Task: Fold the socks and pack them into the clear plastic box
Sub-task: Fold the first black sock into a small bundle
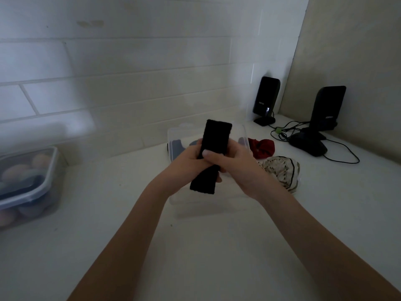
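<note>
A black sock (214, 136) is held upright above the clear plastic box (173, 135), one end sticking up, the other hanging down. My left hand (184, 164) grips its middle from the left. My right hand (234, 164) clasps it from the right, thumb pressed across the front. Inside the box, dark socks (176, 146) show dimly behind my hands. To the right of the box lie a red sock (263, 148) and a cream patterned sock (282, 170) on the white counter.
A lidded plastic container (28, 181) with rounded items stands at the left against the tiled wall. Two black speakers (265, 101) (325, 114) with trailing cables (338, 153) occupy the back right corner. The white counter (108, 213) stretches toward me.
</note>
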`<action>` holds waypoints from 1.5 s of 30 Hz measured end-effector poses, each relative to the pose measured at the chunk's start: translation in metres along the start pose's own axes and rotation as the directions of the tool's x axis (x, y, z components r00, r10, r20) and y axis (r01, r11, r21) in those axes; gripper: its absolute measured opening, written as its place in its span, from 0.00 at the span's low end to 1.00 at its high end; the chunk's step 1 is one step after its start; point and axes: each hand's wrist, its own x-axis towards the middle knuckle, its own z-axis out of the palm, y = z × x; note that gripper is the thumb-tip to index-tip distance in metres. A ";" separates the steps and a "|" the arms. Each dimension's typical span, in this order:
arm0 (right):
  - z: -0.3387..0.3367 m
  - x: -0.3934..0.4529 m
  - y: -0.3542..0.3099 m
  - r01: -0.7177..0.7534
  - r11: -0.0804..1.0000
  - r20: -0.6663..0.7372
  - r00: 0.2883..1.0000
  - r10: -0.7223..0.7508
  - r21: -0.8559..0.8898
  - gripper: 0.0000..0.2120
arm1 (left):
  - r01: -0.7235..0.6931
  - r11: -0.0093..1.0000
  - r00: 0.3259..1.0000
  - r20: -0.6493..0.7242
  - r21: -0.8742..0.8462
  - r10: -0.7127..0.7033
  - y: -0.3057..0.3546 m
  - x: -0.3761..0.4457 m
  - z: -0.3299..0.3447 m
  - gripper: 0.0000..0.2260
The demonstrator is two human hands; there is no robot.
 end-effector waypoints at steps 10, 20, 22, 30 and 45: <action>-0.005 0.002 0.000 -0.008 0.997 -0.093 0.996 0.015 0.082 0.08 | 0.113 0.984 0.984 0.154 -0.141 -0.091 0.002 -0.002 -0.008 0.09; -0.002 0.003 0.003 0.062 0.995 0.018 0.998 -0.064 0.081 0.16 | 0.006 0.994 0.994 -0.104 -0.112 -0.017 0.001 0.000 -0.014 0.06; -0.002 0.002 0.003 0.069 0.990 0.037 0.997 -0.074 0.121 0.15 | -0.005 0.990 0.994 -0.109 -0.139 -0.010 0.001 0.000 -0.015 0.06; -0.005 0.000 0.003 0.118 0.985 -0.017 0.993 -0.116 0.127 0.16 | 0.013 0.976 1.000 -0.005 -0.216 -0.015 -0.001 0.001 -0.019 0.11; 0.003 -0.003 -0.002 0.245 0.963 -0.011 0.969 -0.248 -0.114 0.21 | 0.050 0.971 0.999 -0.002 -0.233 -0.051 -0.006 0.005 -0.019 0.13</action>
